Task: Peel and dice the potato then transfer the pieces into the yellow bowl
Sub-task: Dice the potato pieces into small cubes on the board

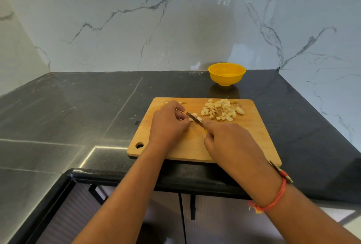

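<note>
The remaining potato piece (pixel 196 115) lies on the wooden cutting board (pixel 252 132), right at the left hand's (pixel 168 124) grip: curled fingertips pinch its near end. The knife (pixel 193 119) blade crosses it just to the right of that pinch. The right hand (pixel 230 142) has its grip clenched round the knife handle. Beyond and to the right of both grips sits a pile of diced potato (pixel 222 110). Farther beyond, off the board on the dark tabletop (pixel 97 107), stands the yellow bowl (pixel 226 73).
</note>
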Available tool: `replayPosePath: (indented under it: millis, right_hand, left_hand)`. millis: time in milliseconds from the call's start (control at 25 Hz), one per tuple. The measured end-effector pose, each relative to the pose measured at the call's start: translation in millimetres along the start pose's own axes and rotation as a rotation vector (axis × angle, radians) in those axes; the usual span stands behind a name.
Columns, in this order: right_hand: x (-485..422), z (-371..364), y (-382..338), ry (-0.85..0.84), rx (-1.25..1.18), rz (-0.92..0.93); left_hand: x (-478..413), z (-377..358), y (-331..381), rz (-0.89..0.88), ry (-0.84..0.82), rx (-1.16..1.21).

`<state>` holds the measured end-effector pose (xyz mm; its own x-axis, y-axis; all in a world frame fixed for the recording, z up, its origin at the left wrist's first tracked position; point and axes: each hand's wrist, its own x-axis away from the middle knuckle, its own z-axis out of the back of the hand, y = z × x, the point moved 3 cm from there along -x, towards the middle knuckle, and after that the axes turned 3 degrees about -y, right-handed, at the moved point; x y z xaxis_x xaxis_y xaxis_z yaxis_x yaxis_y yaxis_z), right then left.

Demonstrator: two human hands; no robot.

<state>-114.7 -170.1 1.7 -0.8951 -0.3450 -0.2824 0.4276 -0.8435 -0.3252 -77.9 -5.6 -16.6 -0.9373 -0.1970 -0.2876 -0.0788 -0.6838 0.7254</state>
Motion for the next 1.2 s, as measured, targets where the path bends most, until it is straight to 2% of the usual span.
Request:
replayPosePath:
  millis: [320, 600, 720, 920, 1200]
  right_hand:
    - [-5, -11, -5, -0.071, 0.003, -0.017]
    - [15, 9, 5, -0.186, 0.062, -0.065]
    - [27, 23, 12, -0.097, 0.064, -0.039]
    - [30, 30, 31, -0.015, -0.012, -0.062]
    - [29, 30, 49, 0.011, -0.159, -0.122]
  left_hand:
    - [0, -1, -1, 0.009, 0.034, -0.016]
    - [-1, -1, -3, -0.021, 0.042, -0.032]
    - [1, -1, 1, -0.044, 0.017, -0.05]
    - [-4, -6, 8, 0.0, -0.137, 0.019]
    - [-17, -34, 28, 0.011, -0.087, -0.011]
